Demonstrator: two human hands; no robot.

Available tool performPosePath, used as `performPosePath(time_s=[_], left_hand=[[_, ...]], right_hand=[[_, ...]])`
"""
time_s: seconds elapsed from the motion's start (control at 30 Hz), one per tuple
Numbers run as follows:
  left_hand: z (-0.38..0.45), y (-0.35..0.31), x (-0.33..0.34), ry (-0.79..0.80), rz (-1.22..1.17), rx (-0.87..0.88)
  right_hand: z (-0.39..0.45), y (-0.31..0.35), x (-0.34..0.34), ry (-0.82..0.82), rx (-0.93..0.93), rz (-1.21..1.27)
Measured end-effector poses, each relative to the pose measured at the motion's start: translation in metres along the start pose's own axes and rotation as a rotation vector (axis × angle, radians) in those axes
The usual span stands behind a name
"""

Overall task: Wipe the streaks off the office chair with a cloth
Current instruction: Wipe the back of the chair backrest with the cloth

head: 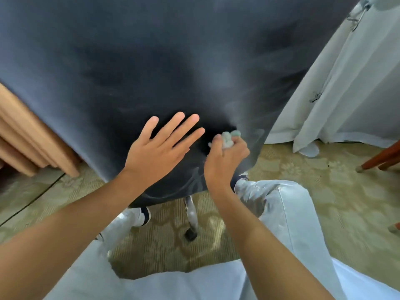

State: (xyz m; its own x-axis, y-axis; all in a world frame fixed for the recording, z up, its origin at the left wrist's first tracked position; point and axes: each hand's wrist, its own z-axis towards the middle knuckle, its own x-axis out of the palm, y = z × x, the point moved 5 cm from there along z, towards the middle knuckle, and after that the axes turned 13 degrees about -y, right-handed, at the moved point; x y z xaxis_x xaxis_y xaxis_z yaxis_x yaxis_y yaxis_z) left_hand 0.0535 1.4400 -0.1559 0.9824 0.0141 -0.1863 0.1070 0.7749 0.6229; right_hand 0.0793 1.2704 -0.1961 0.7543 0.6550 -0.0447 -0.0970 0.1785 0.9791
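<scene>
Low on the dark chair back [151, 61], seen from the head camera, the right hand [225, 156] clenches its grip on a bunched cloth [228, 138] beside pale streaks [257, 135] just to its right, while the left hand [160, 146] lies flat, fingers spread.

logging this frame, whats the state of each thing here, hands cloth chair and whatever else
left hand: open, flat on the chair back
right hand: grips the cloth, pressing it to the chair
cloth: bunched up, whitish
chair back: dark, pale streaks showing
chair caster: on the carpet
white curtain: hanging to the floor
</scene>
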Motion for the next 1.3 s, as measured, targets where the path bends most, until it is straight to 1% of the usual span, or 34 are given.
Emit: performPosePath(time_s=[0.07,0.1,0.13,0.23,0.27,0.33,0.4,0.43,0.47,0.5,0.53,0.57,0.6,0.63,0.67,0.77,0.8,0.87,0.93,1.0,1.03,1.1,1.13,1.2,1.27,1.3], left_hand=[[0.003,-0.006,0.000,-0.014,0.013,0.015],[0.003,-0.008,-0.001,-0.016,0.014,0.023],[0.003,-0.010,-0.001,-0.014,0.014,0.027],[0.003,-0.009,-0.001,-0.012,0.015,0.018],[0.004,-0.009,-0.001,-0.012,0.013,0.019],[0.005,-0.012,0.000,0.003,0.001,0.017],[0.006,-0.013,0.000,0.017,0.003,0.008],[0.009,-0.013,-0.001,0.017,0.017,0.005],[0.012,-0.014,-0.002,0.013,0.033,0.006],[0.014,-0.015,-0.002,0.015,0.035,0.007],[0.014,-0.017,-0.001,0.019,0.027,0.012],[0.013,-0.017,0.000,0.022,0.033,0.021],[0.014,-0.017,-0.001,0.026,0.048,0.029],[0.014,-0.018,-0.001,0.026,0.052,0.034],[0.014,-0.020,-0.001,0.030,0.040,0.030],[0.013,-0.021,0.000,0.041,0.025,0.021],[0.012,-0.021,0.001,0.043,0.035,0.026],[0.013,-0.020,-0.001,0.040,0.021,0.032],[0.011,-0.018,0.000,0.038,0.004,0.025],[0.010,-0.016,0.001,0.033,0.011,0.022],[0.011,-0.016,0.001,0.028,0.015,0.024],[0.011,-0.017,0.001,0.020,0.006,0.036],[0.011,-0.018,0.000,0.020,-0.004,0.040],[0.010,-0.018,0.001,0.018,0.000,0.044],[0.011,-0.018,0.002,0.008,0.019,0.047],[0.010,-0.019,0.003,0.004,0.022,0.044]], right_hand=[[0.010,-0.011,-0.011,0.183,-0.137,-0.036],[0.025,-0.011,-0.021,0.216,-0.162,-0.029],[0.048,-0.010,-0.030,0.178,-0.147,-0.018],[0.132,0.011,-0.051,-0.112,-0.043,0.164],[0.153,0.021,-0.050,-0.163,-0.035,0.166],[0.162,0.026,-0.039,-0.207,-0.003,0.144],[0.121,0.004,-0.026,-0.216,0.095,0.102],[0.088,-0.012,-0.016,-0.185,0.144,0.052],[0.053,-0.029,-0.006,-0.108,0.210,0.017],[0.023,-0.043,0.000,-0.005,0.274,-0.004],[0.004,-0.052,-0.001,0.106,0.301,-0.001],[0.001,-0.061,-0.004,0.199,0.289,0.016],[0.010,-0.063,-0.011,0.252,0.264,0.022],[0.026,-0.066,-0.019,0.261,0.237,0.014],[0.044,-0.065,-0.031,0.233,0.217,0.013],[0.117,-0.045,-0.060,-0.025,0.176,0.060],[0.141,-0.032,-0.063,-0.079,0.169,0.078],[0.176,-0.017,-0.050,-0.096,0.150,0.092],[0.176,-0.017,-0.027,-0.151,0.186,0.099],[0.135,-0.040,-0.008,-0.217,0.266,0.035],[0.105,-0.057,0.000,-0.193,0.337,-0.003],[0.043,-0.092,0.007,-0.038,0.481,-0.071],[0.023,-0.108,0.006,0.050,0.517,-0.099],[0.018,-0.126,-0.004,0.175,0.498,-0.149],[0.044,-0.122,-0.020,0.172,0.430,-0.161],[0.063,-0.111,-0.029,0.125,0.385,-0.143]])
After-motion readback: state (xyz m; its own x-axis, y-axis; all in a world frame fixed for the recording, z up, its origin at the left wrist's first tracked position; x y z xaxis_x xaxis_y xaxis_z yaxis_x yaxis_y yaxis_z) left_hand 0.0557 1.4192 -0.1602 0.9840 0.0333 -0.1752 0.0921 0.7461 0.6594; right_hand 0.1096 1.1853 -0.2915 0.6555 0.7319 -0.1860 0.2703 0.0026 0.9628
